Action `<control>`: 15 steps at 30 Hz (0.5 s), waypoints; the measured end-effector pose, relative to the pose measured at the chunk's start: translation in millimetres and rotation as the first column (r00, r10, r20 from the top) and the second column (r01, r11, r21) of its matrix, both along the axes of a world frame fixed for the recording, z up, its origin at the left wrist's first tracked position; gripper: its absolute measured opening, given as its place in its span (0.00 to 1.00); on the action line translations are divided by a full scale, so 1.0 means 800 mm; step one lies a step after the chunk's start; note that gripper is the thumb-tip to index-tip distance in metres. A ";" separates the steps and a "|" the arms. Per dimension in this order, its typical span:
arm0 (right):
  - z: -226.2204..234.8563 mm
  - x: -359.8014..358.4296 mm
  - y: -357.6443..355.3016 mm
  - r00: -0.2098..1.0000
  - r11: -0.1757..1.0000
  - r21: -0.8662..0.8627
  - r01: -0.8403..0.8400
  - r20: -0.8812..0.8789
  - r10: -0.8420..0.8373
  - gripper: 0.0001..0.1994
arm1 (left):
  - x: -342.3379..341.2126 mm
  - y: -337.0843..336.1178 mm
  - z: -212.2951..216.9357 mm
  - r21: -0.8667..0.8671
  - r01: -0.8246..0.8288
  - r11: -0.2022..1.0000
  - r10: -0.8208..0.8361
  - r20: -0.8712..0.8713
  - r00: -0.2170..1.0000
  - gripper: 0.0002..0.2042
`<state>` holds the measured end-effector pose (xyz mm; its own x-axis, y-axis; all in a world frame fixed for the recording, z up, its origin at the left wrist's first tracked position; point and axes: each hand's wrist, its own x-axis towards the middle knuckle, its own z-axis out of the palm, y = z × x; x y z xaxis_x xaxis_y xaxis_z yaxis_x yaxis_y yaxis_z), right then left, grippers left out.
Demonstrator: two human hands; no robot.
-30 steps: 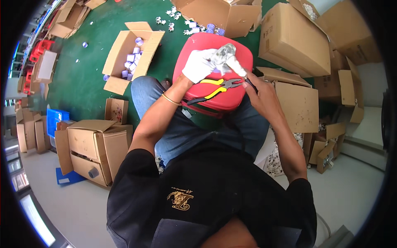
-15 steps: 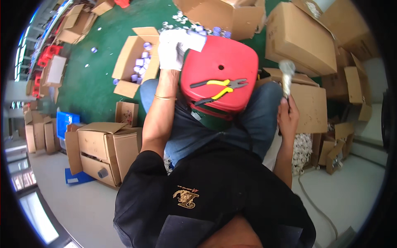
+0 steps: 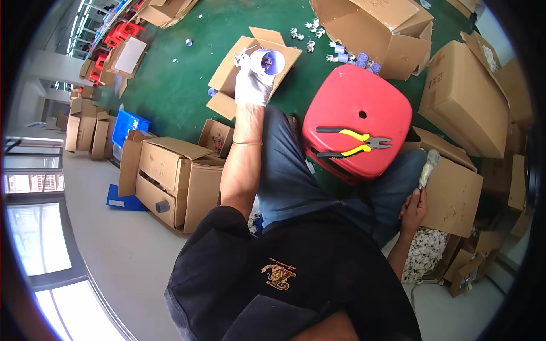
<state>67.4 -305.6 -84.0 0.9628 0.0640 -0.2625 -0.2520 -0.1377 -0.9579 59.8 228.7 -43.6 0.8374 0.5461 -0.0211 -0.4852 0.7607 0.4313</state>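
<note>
My left hand (image 3: 252, 90), in a white glove, is closed around a pale lilac plastic cylinder (image 3: 277, 63). Its open end faces up, with something small and dark inside, and a white bit juts out at its left. Hand and cylinder are over an open carton (image 3: 225, 75) on the floor. By my right knee, my bare right hand (image 3: 413, 211) grips the handle of a hammer-like tool (image 3: 427, 169) with a pale wrapped head pointing up. Between the hands stands a red plastic stool (image 3: 335, 94), with yellow-and-black pliers (image 3: 367, 142) lying on its seat.
Loose lilac cylinders (image 3: 362, 59) and white plastic pieces (image 3: 312, 25) lie on the green floor beyond the stool. Large cartons (image 3: 463, 96) crowd the right side. A box of small white parts (image 3: 424, 253) is beside my right arm. More cartons (image 3: 162, 165) stand at the left.
My left hand has moved left with the cylinder, from the stool's edge to over the carton, turning its opening upward. The right hand has come down nearer me with the tool. The view has shifted.
</note>
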 end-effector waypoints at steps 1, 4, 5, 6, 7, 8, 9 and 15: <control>-0.001 0.001 0.000 1.000 1.000 0.001 -0.006 -0.002 0.006 0.18 | 0.000 0.007 -0.002 0.001 -0.006 1.000 0.006 -0.002 1.000 0.13; -0.003 0.003 -0.001 0.999 0.999 -0.006 0.040 -0.028 -0.040 0.17 | 0.000 0.027 -0.011 0.077 -0.072 0.994 0.082 -0.134 0.988 0.12; -0.003 0.003 -0.001 0.998 0.998 -0.009 0.055 -0.037 -0.056 0.17 | 0.001 0.033 -0.014 0.104 -0.091 0.990 0.109 -0.177 0.978 0.12; -0.002 0.004 0.000 0.998 0.999 -0.009 0.048 -0.038 -0.048 0.17 | 0.001 0.040 -0.017 0.103 -0.098 0.990 0.116 -0.178 0.977 0.12; 0.000 0.004 0.002 0.998 0.998 -0.013 0.054 -0.040 -0.055 0.17 | 0.002 0.046 -0.020 0.626 -0.089 0.774 0.371 -0.335 0.866 0.11; 0.003 0.005 0.004 0.997 0.998 -0.017 0.059 -0.042 -0.060 0.16 | 0.001 0.053 -0.024 0.936 0.095 0.340 0.645 -0.306 0.700 0.10; 0.005 0.005 0.006 0.997 0.998 -0.021 0.063 -0.043 -0.064 0.16 | -0.001 0.059 -0.027 0.911 0.386 -0.142 0.834 -0.100 0.542 0.10; 0.003 0.007 0.002 0.995 0.995 -0.065 0.072 -0.059 -0.076 0.15 | 0.001 0.036 0.012 0.726 0.600 -0.337 0.903 0.068 0.425 0.07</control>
<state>72.7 -303.8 -81.3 0.9464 -0.0256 -0.3220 -0.3214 -0.1759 -0.9305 60.6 257.6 -34.0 0.6692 0.5777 0.4674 0.5425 -0.8097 0.2241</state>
